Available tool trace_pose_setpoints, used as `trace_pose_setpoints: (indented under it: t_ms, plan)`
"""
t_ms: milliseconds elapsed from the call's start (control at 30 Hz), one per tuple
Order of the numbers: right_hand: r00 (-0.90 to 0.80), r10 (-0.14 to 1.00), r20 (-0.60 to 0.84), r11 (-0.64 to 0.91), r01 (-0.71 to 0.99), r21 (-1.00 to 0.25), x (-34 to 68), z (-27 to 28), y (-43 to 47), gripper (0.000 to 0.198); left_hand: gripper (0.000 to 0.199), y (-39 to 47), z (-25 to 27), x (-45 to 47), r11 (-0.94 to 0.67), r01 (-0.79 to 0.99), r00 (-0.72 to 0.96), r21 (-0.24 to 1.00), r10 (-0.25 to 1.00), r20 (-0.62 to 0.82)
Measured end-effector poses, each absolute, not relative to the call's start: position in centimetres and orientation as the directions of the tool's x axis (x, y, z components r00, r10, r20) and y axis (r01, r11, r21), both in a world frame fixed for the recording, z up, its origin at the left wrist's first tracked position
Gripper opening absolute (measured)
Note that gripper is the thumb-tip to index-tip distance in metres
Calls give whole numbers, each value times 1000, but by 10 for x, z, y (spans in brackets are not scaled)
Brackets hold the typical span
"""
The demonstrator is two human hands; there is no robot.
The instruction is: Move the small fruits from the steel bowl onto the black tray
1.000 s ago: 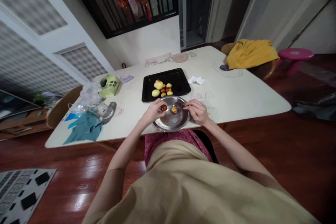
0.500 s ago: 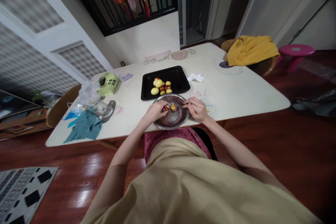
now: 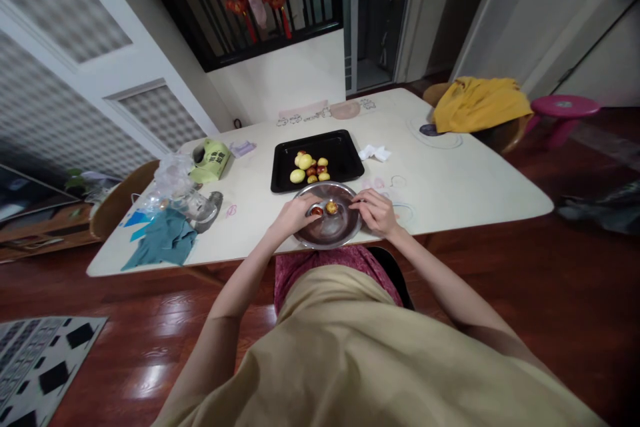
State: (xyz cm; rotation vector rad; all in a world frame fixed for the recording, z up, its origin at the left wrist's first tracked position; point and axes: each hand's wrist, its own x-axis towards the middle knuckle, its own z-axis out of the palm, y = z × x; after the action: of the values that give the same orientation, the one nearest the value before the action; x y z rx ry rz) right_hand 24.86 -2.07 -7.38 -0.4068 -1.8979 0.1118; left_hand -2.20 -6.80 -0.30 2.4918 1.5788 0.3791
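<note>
Near the centre of the frame, the two hands are working apart, one at each side of a metal bowl (image 3: 327,235). The left hand (image 3: 295,215) is closing its thumb and fingers around a red fruit (image 3: 317,211) over the bowl's left part. The right hand (image 3: 377,212) is bending its fingers at the bowl's right rim; whether they are pinching anything cannot be told. A yellow-brown fruit (image 3: 332,207) is lying inside the bowl, just beside the red one. Directly above in the frame, a black tray (image 3: 340,150) is holding a cluster of yellow and reddish fruit. A white tissue (image 3: 375,153) is lying right of the tray on the white table (image 3: 260,213). At left of frame, a green bag (image 3: 213,161) is standing above a teal cloth (image 3: 167,238); at upper right, a yellow cloth (image 3: 483,105) is draping over a chair.
</note>
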Motion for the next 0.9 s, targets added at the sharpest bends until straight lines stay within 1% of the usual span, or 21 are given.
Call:
trace_pose_setpoints:
  t_ms: [167,533,600,700,800,900]
  plan:
    - [-302,314,900,942,217,-256,248,-74,-20,39,40,-69,-1,-23,-427,862,411,272,904,118]
    - [-311,318,896,940,226,-255,249,-73,-21,39,38,-70,2,-23,-463,843,449,274,886,113]
    - [-307,321,896,939,225,-260,249,-74,-21,39,36,-69,3,-24,-479,825,458,299,878,143]
    - [-300,335,893,934,228,-274,248,-74,-21,40,29,-65,9,-26,-514,785,457,345,857,236]
    - [-301,356,885,928,226,-297,248,-74,-21,41,28,-50,14,-32,-517,778,411,357,849,332]
    - [-300,344,890,933,217,-287,248,-74,-21,41,30,-24,15,-42,-479,805,346,350,858,379]
